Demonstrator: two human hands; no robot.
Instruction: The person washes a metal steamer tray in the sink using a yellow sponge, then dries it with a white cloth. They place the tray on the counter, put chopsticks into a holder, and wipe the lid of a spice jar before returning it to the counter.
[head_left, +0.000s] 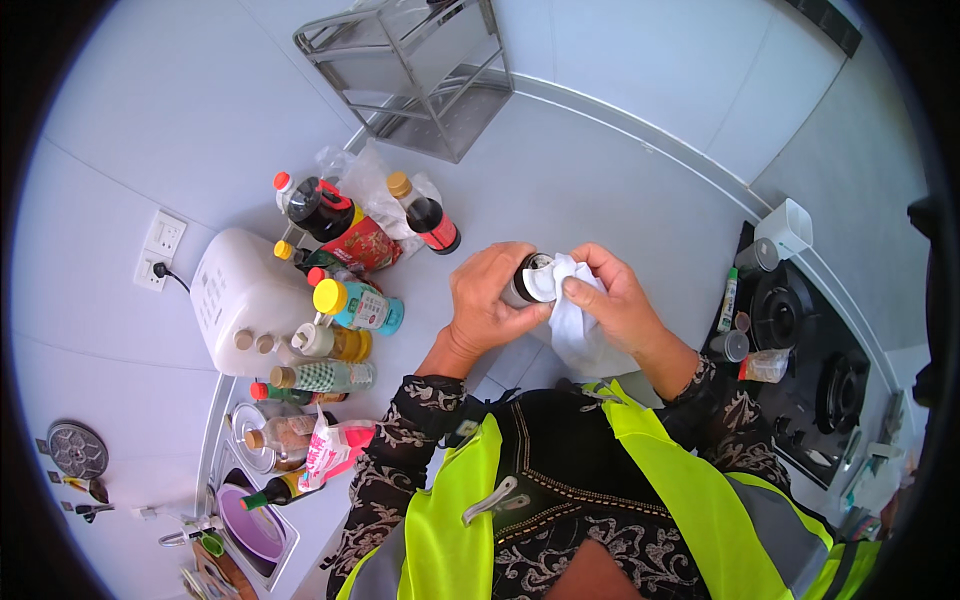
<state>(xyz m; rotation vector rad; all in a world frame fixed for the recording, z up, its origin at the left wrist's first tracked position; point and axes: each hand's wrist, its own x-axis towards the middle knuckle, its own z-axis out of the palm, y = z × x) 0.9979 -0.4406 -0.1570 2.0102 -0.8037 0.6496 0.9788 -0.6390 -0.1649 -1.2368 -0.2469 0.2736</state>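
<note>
My left hand (493, 292) is wrapped around a small jar (521, 291) with a dark rim, held in front of my body over the counter's front edge. My fingers hide most of its side. In my right hand (619, 300) a white cloth (574, 319) is pinched between thumb and fingers, its lower end hanging down. A white curved piece (537, 284) lies across the jar's mouth beside the cloth; whether it is a lid or part of something else I cannot tell. The nearest bottle is a dark sauce bottle (431, 221) with a tan cap, beyond my left hand.
Several seasoning bottles, including a blue yellow-capped one (367, 309), line the left of the grey counter (592, 180). Behind them is a white appliance (240, 300); a sink (289, 551) holds a purple basin (251, 521). A metal rack (427, 97) stands at the back, a gas hob (806, 360) right.
</note>
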